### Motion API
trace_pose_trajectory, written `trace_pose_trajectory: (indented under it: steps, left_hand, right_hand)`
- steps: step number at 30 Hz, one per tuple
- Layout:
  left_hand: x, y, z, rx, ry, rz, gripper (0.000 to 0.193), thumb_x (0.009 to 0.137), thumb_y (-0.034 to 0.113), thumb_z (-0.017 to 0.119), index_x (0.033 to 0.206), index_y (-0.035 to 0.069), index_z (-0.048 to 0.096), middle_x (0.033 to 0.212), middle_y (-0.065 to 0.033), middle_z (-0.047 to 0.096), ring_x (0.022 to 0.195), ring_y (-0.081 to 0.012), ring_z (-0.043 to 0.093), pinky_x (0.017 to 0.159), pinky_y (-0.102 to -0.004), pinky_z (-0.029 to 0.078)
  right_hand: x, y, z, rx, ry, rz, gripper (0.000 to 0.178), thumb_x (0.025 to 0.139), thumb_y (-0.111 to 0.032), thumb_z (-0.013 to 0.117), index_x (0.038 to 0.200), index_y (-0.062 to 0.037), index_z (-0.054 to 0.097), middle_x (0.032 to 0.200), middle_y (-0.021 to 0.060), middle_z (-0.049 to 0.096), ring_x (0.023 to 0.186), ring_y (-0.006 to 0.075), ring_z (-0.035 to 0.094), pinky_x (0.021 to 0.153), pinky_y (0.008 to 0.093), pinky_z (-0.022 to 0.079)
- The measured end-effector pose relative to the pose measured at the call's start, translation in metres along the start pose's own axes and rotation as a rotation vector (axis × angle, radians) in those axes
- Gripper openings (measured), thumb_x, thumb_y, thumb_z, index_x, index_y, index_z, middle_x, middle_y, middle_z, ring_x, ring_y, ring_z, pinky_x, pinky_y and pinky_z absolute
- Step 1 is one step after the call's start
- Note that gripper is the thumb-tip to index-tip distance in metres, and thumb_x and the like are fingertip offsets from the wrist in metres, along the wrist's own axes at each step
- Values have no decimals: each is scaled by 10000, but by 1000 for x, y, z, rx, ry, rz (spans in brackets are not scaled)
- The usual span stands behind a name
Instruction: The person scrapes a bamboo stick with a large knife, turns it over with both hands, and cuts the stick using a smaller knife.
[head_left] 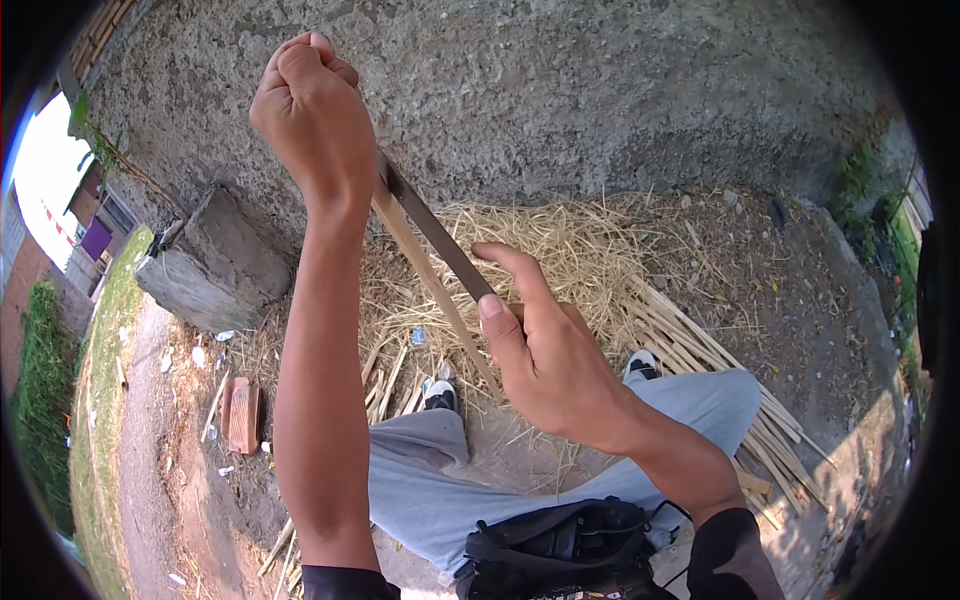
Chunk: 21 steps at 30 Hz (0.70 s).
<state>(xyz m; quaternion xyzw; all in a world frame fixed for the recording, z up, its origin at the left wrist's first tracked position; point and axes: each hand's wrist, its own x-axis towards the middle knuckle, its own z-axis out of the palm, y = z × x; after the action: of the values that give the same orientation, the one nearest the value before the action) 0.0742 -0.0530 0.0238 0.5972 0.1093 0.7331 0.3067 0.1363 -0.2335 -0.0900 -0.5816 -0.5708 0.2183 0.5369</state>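
My left hand is raised high in front of the wall, closed in a fist. A pale bamboo strip slants from behind my left wrist down to my right hand, in line with the fist; the grip itself is hidden. Beside the strip lies a long, flat, dark knife blade, its upper end near my left wrist. My right hand is closed at the blade's lower end, thumb against it and index finger stretched out. Any handle is hidden in the palm. The strip's lower end passes beside my right fingers.
Thin pale shavings are heaped below the rough concrete wall. Split bamboo strips lie right of my legs. A concrete block and a reddish brick stand left. A black bag is at my lap.
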Motion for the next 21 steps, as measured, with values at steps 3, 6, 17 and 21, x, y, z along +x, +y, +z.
trace_pose_trajectory:
  steps: [3, 6, 17, 21]
  left_hand:
    - [5, -2, -1, 6, -1, 27, 310, 941, 170, 396, 691, 45, 530, 537, 8, 446, 474, -51, 362, 434, -244, 263]
    - [3, -5, -1, 41, 5, 45, 324, 944, 181, 389, 676, 50, 516, 532, 10, 437, 470, -51, 355, 434, -240, 262]
    - [9, -12, 5, -19, 8, -56, 207, 912, 128, 371, 763, 65, 499, 564, 24, 365, 454, -47, 293, 398, -235, 201]
    - [6, -11, 6, -14, 19, -40, 210, 904, 124, 369, 747, 62, 494, 564, 18, 368, 453, -55, 289, 399, -243, 202]
  right_hand:
    - [2, 21, 17, -45, -13, -65, 248, 1022, -174, 403, 1188, 9, 427, 483, 139, 505, 419, 351, 546, 424, 453, 381]
    - [-20, 114, 38, -268, -274, 249, 233, 1016, -181, 394, 1142, -5, 482, 560, 195, 558, 503, 417, 563, 490, 490, 419]
    - [15, 59, 0, -76, -59, 202, 206, 985, -104, 407, 1117, 35, 484, 660, 201, 625, 595, 397, 639, 558, 485, 475]
    - [37, 17, 6, -64, -113, 128, 394, 1005, -118, 402, 1390, -39, 380, 637, 121, 598, 547, 224, 618, 559, 402, 456]
